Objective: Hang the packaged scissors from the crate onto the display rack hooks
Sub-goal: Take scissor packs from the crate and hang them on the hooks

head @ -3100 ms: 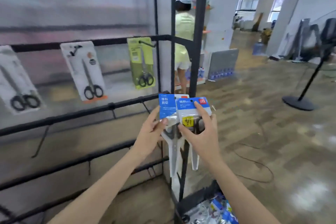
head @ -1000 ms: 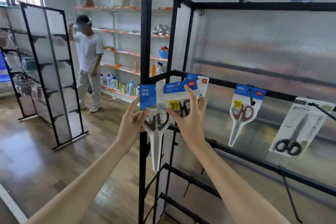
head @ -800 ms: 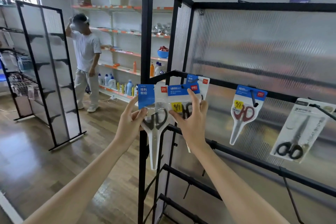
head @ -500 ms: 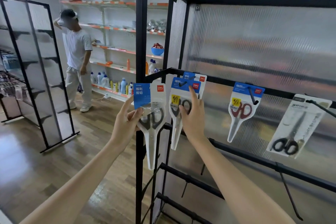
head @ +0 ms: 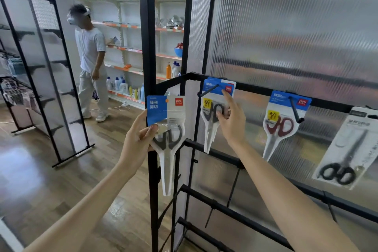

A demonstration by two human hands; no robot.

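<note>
From the head camera, the left hand (head: 137, 139) pinches a clear pack of grey-handled scissors (head: 167, 139) by its blue header card, holding it upright, blades down, in front of the display rack (head: 145, 47) corner post. At three o'clock from it, the right hand (head: 231, 122) grasps a second scissors pack (head: 212, 112) at the handles, index finger stretched up onto the blue header where the pack hangs on a black hook (head: 208, 90). Further toward three o'clock hang a red-handled scissors pack (head: 281, 125) and, beyond it, a black-handled scissors pack (head: 347, 147), while a person in a white shirt (head: 90, 47) stands at ten o'clock by stocked shelves (head: 131, 26).
</note>
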